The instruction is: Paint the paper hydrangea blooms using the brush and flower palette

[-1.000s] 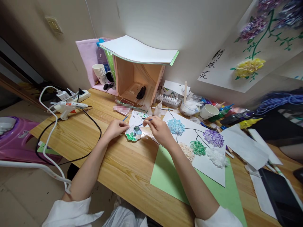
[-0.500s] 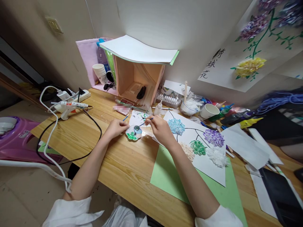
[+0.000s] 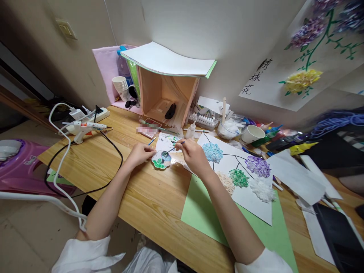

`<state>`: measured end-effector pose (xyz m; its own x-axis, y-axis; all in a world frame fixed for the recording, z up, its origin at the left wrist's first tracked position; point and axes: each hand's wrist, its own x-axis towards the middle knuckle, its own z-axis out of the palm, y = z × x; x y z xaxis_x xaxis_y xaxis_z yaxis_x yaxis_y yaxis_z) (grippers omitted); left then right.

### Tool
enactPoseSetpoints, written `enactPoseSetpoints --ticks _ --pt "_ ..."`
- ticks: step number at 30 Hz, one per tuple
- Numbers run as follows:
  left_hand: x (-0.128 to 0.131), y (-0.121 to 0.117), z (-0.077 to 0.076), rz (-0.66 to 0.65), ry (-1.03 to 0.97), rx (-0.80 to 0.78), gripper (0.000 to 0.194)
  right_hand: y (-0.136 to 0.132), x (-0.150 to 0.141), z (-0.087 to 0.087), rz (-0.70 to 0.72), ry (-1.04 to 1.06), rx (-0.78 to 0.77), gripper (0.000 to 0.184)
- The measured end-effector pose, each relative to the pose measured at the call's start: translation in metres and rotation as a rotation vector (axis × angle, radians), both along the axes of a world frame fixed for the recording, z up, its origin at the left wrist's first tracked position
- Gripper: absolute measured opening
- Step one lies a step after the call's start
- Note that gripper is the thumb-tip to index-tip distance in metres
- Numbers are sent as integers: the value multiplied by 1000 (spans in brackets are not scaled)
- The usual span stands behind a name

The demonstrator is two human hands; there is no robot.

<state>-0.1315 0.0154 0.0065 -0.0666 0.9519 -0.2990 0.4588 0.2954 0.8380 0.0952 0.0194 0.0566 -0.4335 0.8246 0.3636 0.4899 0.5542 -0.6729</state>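
A small flower-shaped paint palette (image 3: 161, 160) with green, blue and dark paint lies on the wooden table. My left hand (image 3: 141, 154) pinches its left rim between thumb and fingers. In my right hand (image 3: 190, 148) is a thin paintbrush (image 3: 172, 149), held between the fingertips, its tip in the palette's dark upper well. Behind the palette lies a paint-smeared white paper (image 3: 165, 142). To the right, a white sheet (image 3: 205, 141) carries raised flower heads in blue, purple, green, beige and white, joined by dark stems. A green sheet (image 3: 199, 212) lies beneath it.
A hot glue gun (image 3: 85, 129) with cables lies at the left. Behind are an orange box (image 3: 163, 89), a white glue bottle (image 3: 190, 131), a bowl of white scraps (image 3: 227, 131) and a paper cup (image 3: 252, 134). A dark tablet-like object (image 3: 338, 231) lies at the right.
Both hands stay almost in place, still gripping the palette and the paintbrush. The brush tip shifts only slightly in the dark well, and the whole view drifts a little.
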Motion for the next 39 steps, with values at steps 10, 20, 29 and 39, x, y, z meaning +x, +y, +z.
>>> enactPoseSetpoints --ticks 10,20,29,39 --pt "0 0 -2 -6 -30 3 37 2 2 -2 23 -6 -50 29" --pt "-1 1 -4 -39 -24 43 35 1 1 -2 -14 1 -78 29" --pt "-2 3 -6 -58 4 73 35 0 2 2 -46 3 -109 23" --pt "0 0 -1 -38 11 18 40 -3 2 7 -22 -36 -128 18"
